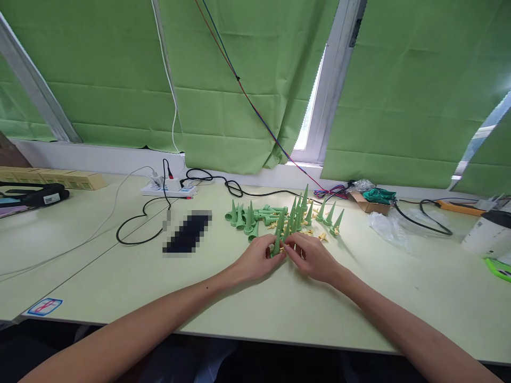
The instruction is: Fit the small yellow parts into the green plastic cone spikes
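Observation:
Many green cones (249,217) stand or lie in a group on the pale table (223,303), with small yellow pieces (322,236) scattered among them and to their right. My left hand (259,258) is closed on an upright green cone (277,242) at the near edge of the group. Close beside it, my right hand (311,255) has its thumb and fingers pinched at the side of that cone, near a small yellowish piece. The fingertips hide most of what the right hand holds.
A blurred dark rectangle (187,232) lies left of the cones. Behind are a white power strip (170,186) and black cables. On the right are a small cardboard box (370,203), clear plastic bags (387,229) and a white cup (487,234).

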{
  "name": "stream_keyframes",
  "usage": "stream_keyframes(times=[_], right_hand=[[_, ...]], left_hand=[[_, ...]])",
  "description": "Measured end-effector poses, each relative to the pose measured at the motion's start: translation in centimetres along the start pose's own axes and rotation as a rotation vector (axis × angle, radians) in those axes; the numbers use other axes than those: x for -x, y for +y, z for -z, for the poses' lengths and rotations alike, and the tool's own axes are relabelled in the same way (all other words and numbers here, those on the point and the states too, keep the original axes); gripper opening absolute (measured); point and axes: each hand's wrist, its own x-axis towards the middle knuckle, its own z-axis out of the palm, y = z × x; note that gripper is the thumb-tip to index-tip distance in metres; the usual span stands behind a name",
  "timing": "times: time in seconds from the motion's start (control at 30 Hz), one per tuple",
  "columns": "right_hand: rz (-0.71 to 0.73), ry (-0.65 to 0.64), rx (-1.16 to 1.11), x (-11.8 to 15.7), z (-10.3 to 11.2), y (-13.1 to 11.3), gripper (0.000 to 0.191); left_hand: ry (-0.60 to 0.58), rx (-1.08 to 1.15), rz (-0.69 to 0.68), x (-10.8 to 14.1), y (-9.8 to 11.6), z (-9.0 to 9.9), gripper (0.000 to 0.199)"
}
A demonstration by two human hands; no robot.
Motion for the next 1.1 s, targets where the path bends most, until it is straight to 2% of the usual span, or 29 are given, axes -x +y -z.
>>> stream_keyframes(times=[0.27,0.63,0.8,1.1], right_hand=[[-0.015,0.014,-0.001,-0.02,-0.02,0.21,0.008],[-0.046,0.072,0.003,-0.18,0.01,-0.08,0.013],[-0.05,0.078,0.003,-0.19,0.06,-0.14,0.015],[-0.079,0.105,-0.007,-0.26,0.04,0.03,0.016]], left_hand=[[0.012,-0.048,-0.003,0.01,-0.14,-0.11,0.029],[0.132,0.041,0.036,0.0,0.6,0.25,0.028],[0.137,0.098,0.051,0.08,0.75,0.3,0.031],[0.169,0.175,0.035,0.2,0.84,0.31,0.024]])
